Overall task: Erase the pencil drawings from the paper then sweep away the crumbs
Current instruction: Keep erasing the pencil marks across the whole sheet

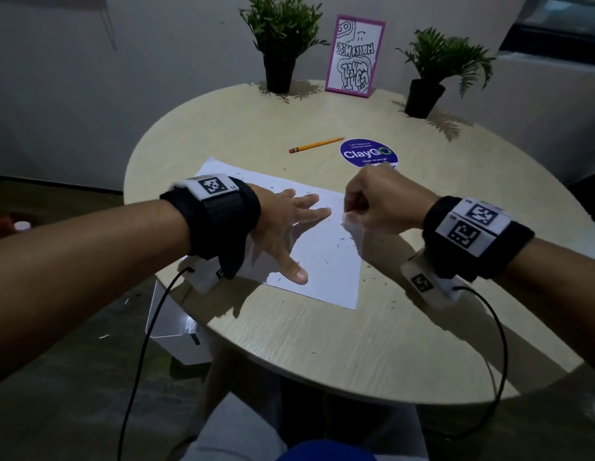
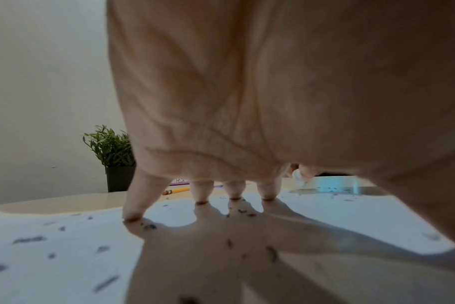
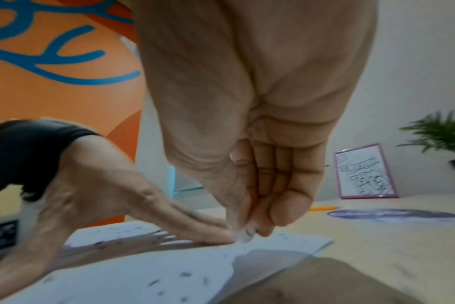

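Note:
A white sheet of paper [image 1: 322,261] lies on the round table [image 1: 322,344], strewn with dark eraser crumbs [image 1: 347,239]. My left hand [image 1: 289,227] lies flat on the sheet with fingers spread; in the left wrist view its fingertips [image 2: 201,200] press on the paper [image 2: 65,246]. My right hand [image 1: 372,207] is a fist at the sheet's right edge and pinches a white eraser [image 1: 351,222]. The eraser's tip [image 3: 244,236] touches the paper [image 3: 169,277] right beside the left hand's fingertips [image 3: 216,236]. No pencil drawing shows on the sheet.
A yellow pencil [image 1: 316,145] and a round blue sticker [image 1: 368,153] lie beyond the paper. Two potted plants [image 1: 282,38] [image 1: 435,68] and a pink-framed picture [image 1: 354,56] stand at the far edge. A white box [image 1: 176,321] sits under the table's left side.

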`<action>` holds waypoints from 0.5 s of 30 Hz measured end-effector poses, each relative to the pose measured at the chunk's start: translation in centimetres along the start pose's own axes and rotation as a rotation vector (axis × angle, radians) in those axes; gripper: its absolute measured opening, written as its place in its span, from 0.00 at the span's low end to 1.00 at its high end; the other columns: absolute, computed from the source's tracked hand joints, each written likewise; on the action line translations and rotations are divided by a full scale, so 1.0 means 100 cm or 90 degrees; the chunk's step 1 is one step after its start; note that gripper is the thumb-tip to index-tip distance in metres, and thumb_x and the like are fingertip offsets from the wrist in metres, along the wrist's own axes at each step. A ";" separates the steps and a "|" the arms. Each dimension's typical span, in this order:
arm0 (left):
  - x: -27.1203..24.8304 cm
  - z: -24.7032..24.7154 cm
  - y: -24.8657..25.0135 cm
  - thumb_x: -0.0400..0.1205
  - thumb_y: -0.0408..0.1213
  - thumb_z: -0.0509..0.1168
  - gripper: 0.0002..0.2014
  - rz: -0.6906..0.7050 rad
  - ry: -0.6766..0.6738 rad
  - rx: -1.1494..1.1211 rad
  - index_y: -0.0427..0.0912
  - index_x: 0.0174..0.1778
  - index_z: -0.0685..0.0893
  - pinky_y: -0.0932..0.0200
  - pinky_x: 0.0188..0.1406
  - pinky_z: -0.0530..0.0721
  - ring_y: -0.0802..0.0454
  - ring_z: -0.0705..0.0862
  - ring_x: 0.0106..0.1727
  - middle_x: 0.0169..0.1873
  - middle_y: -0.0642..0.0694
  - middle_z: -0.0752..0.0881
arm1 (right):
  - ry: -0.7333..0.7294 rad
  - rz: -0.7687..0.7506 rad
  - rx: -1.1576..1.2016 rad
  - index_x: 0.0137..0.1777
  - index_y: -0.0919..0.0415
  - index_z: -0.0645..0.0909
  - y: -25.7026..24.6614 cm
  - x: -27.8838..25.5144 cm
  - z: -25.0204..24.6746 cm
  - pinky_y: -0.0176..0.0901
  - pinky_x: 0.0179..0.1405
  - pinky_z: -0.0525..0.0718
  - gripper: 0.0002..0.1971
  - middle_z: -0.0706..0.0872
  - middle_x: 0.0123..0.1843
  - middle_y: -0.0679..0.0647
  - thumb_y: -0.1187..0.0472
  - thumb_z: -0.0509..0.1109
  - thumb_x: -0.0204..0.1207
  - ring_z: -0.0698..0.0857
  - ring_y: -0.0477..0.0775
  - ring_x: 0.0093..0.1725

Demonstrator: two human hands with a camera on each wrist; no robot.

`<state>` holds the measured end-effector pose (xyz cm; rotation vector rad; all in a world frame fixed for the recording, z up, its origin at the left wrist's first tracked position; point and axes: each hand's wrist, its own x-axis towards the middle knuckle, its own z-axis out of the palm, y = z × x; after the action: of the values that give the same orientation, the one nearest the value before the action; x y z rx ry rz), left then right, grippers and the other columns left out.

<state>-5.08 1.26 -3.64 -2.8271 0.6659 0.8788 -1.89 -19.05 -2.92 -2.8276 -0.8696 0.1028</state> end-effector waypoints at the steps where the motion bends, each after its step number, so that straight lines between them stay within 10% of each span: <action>1: 0.000 0.000 -0.001 0.64 0.74 0.71 0.64 0.007 0.002 -0.006 0.67 0.84 0.32 0.29 0.84 0.46 0.48 0.32 0.86 0.85 0.61 0.30 | 0.009 0.001 0.002 0.44 0.61 0.90 0.006 -0.001 -0.002 0.43 0.40 0.85 0.02 0.90 0.38 0.51 0.63 0.77 0.73 0.87 0.51 0.40; 8: -0.016 0.004 -0.018 0.64 0.72 0.74 0.60 0.091 0.012 -0.036 0.67 0.86 0.43 0.42 0.86 0.47 0.58 0.38 0.87 0.85 0.65 0.37 | -0.045 -0.034 0.085 0.46 0.50 0.87 0.020 -0.030 -0.002 0.38 0.46 0.84 0.04 0.90 0.45 0.42 0.53 0.77 0.76 0.86 0.38 0.47; 15: -0.015 -0.001 0.001 0.69 0.67 0.75 0.40 0.143 0.175 -0.114 0.55 0.75 0.73 0.48 0.73 0.75 0.53 0.76 0.71 0.73 0.58 0.74 | -0.001 -0.044 0.115 0.45 0.52 0.88 0.016 -0.038 -0.002 0.27 0.39 0.78 0.02 0.90 0.41 0.41 0.56 0.77 0.76 0.87 0.38 0.44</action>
<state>-6.20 1.74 -2.73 -3.1127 1.0022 0.6083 -4.08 -22.52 -3.04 -2.6292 -0.9082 0.1660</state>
